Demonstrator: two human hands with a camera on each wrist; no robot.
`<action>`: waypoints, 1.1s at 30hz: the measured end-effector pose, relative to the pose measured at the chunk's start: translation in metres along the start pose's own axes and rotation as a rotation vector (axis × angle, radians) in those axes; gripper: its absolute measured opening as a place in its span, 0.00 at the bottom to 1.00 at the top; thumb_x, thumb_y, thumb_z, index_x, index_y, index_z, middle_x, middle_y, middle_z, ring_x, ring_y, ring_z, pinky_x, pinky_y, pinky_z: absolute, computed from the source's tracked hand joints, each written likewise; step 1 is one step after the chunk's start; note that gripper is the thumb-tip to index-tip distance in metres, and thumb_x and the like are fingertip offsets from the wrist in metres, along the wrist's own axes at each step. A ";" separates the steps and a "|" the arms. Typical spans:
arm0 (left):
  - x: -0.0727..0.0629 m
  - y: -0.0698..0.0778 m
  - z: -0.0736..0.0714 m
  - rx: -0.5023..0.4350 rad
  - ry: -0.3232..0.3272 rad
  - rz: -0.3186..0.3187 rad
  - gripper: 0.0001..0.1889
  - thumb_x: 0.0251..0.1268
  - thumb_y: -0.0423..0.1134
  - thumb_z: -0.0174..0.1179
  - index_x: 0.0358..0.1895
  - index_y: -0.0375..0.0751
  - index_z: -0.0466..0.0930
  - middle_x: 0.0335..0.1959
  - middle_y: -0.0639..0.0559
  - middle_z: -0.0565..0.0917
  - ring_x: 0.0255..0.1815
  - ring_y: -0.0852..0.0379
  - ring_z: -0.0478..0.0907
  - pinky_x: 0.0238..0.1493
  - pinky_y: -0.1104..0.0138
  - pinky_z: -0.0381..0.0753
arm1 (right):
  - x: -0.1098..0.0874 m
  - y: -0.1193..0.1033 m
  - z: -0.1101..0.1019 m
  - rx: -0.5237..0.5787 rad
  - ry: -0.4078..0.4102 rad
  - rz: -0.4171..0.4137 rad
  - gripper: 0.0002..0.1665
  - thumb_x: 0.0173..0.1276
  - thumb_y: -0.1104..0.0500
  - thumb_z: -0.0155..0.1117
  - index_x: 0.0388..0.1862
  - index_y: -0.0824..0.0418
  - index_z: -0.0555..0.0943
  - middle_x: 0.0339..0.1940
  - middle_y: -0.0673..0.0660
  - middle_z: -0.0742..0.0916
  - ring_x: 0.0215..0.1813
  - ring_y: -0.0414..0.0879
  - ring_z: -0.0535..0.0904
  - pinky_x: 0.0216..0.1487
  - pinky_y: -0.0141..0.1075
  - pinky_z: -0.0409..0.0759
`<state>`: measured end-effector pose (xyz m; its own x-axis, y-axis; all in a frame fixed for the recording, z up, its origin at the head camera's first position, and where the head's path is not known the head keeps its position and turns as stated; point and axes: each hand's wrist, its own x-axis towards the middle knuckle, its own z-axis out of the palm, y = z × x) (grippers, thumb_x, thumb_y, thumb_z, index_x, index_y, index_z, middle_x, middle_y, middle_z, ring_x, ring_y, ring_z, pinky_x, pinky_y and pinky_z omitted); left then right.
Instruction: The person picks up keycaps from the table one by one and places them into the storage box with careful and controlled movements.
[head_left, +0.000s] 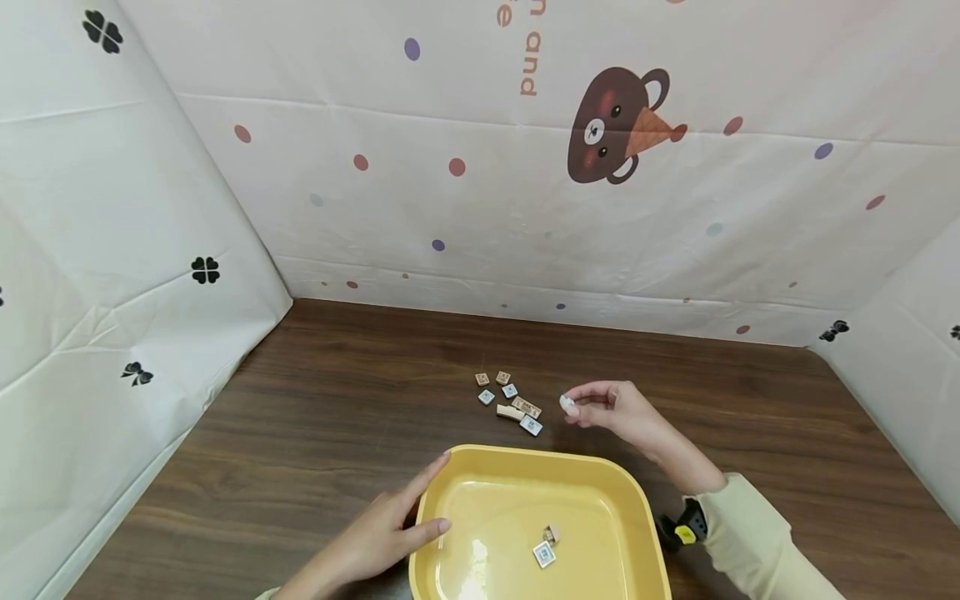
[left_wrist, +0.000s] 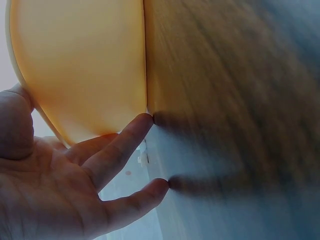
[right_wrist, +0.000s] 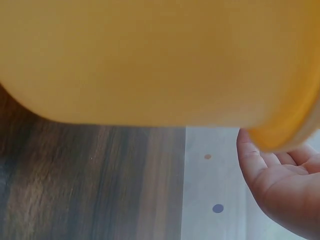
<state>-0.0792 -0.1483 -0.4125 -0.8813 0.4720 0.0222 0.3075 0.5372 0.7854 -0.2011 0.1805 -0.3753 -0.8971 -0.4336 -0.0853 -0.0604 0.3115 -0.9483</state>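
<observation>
Head view: right hand (head_left: 615,407) pinches small whitish piece (head_left: 567,403), perhaps plastic, near square and oblong tiles (head_left: 531,426) on wood-grain table (head_left: 360,375); left hand (head_left: 384,527), fingers rather straight, touches glossy rounded yellow tray (head_left: 540,463)

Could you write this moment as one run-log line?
left hand: touches yellow tray; right hand: pinches white piece; inside tray: two pieces; on table: more pieces

Head view: bright, mostly even light; you see glare on the left floor of the yellow tray (head_left: 521,453). Left wrist view: dim and bluish, your left hand (left_wrist: 65,185) shaded, the tabletop (left_wrist: 240,75) blurred beyond it. Right wrist view: the tray soft, out of focus.
</observation>
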 end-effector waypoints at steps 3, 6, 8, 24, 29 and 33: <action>0.000 0.000 0.000 0.004 0.001 -0.006 0.35 0.63 0.54 0.53 0.72 0.55 0.49 0.51 0.44 0.78 0.45 0.59 0.75 0.46 0.63 0.74 | -0.004 -0.001 0.000 -0.005 -0.013 -0.017 0.22 0.62 0.63 0.61 0.47 0.81 0.73 0.34 0.67 0.84 0.38 0.50 0.82 0.43 0.45 0.78; 0.000 0.000 0.000 0.006 0.001 -0.007 0.35 0.63 0.54 0.53 0.72 0.55 0.49 0.51 0.44 0.78 0.45 0.59 0.75 0.47 0.62 0.74 | -0.007 -0.002 0.001 0.011 -0.027 -0.028 0.21 0.63 0.63 0.60 0.47 0.81 0.72 0.34 0.66 0.84 0.37 0.47 0.82 0.43 0.43 0.78; 0.000 0.000 0.000 0.007 0.001 -0.006 0.35 0.63 0.54 0.53 0.72 0.55 0.50 0.51 0.44 0.78 0.44 0.60 0.76 0.46 0.62 0.74 | -0.009 -0.003 0.001 0.027 -0.037 -0.030 0.22 0.63 0.64 0.60 0.47 0.81 0.72 0.34 0.66 0.84 0.37 0.46 0.82 0.43 0.41 0.78; 0.000 0.001 0.000 0.021 0.006 -0.004 0.35 0.63 0.54 0.53 0.72 0.54 0.50 0.53 0.43 0.77 0.46 0.58 0.76 0.48 0.60 0.74 | -0.029 -0.009 0.006 0.115 -0.139 -0.100 0.23 0.63 0.66 0.59 0.47 0.85 0.69 0.35 0.51 0.86 0.39 0.42 0.82 0.42 0.34 0.78; 0.000 0.002 0.000 0.023 0.004 -0.012 0.35 0.63 0.54 0.52 0.72 0.55 0.50 0.54 0.42 0.76 0.47 0.56 0.75 0.49 0.59 0.73 | -0.035 -0.009 0.009 0.130 -0.151 -0.088 0.24 0.62 0.64 0.61 0.47 0.84 0.69 0.34 0.52 0.86 0.39 0.42 0.82 0.41 0.32 0.78; 0.000 0.002 0.000 0.034 0.007 -0.019 0.35 0.63 0.55 0.52 0.71 0.56 0.50 0.54 0.42 0.77 0.47 0.57 0.75 0.49 0.58 0.73 | -0.038 -0.007 0.010 0.134 -0.165 -0.098 0.22 0.63 0.65 0.60 0.47 0.84 0.70 0.35 0.53 0.86 0.40 0.42 0.82 0.42 0.31 0.77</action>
<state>-0.0787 -0.1473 -0.4107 -0.8894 0.4569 0.0117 0.3026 0.5695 0.7643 -0.1625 0.1860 -0.3686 -0.8052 -0.5922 -0.0295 -0.0751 0.1512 -0.9856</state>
